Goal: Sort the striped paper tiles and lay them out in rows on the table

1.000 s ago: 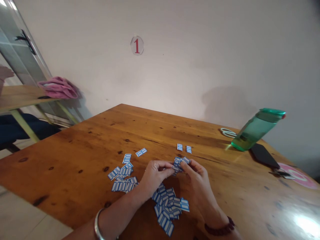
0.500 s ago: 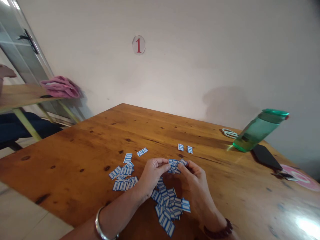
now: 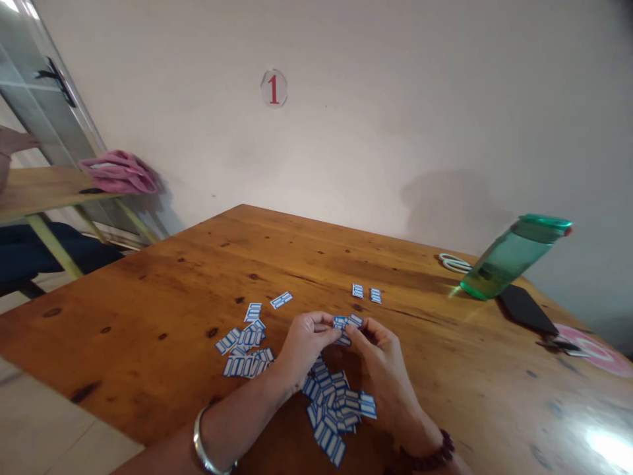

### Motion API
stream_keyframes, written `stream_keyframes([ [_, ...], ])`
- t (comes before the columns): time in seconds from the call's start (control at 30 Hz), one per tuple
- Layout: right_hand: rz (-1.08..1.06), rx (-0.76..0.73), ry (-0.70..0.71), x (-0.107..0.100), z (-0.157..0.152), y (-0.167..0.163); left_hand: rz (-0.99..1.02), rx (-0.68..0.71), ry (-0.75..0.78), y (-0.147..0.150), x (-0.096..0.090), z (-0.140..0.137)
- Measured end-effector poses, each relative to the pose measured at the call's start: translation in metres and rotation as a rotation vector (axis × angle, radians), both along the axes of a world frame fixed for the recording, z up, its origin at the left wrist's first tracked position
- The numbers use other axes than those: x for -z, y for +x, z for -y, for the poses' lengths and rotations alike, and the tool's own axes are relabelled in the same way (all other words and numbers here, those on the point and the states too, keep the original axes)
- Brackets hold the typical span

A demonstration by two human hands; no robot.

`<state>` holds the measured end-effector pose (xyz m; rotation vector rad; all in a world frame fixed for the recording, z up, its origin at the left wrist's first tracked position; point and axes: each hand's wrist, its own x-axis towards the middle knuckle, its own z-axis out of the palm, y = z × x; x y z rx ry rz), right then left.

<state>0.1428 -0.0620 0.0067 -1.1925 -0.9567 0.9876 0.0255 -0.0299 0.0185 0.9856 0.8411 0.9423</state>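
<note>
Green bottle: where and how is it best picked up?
Likely around the middle of the bottle, below its lid, coming from the near side. Its long, narrow body gives a grip something to wrap around. A flat black thing lies at its right and a white loop behind its left, so the near side looks easiest.

Pale, plain wall (image 3: 376, 125); round plaque (image 3: 273, 89) bearing a red 1. Far left: glass-paneled door (image 3: 30, 109), black handle (image 3: 60, 82). Lighter desk (image 3: 47, 181) there, dark blue seat (image 3: 57, 251) below. Pale tiled floor (image 3: 54, 422). Knotty brown wooden table (image 3: 192, 270), bright glare lower right.
</note>
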Motion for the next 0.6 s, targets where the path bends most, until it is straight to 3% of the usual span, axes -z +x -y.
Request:
stream_keyframes([
  [0.4,-0.075,-0.135,-0.105,-0.0039,-0.0039,0.0059,-0.011,-0.03,-0.023,-0.0032,-0.0046,-0.0004],
  [0.6,-0.162,-0.193,-0.12,0.0037,-0.0028,0.0063,0.013,0.003,-0.038,-0.0026,-0.0026,-0.0004],
])
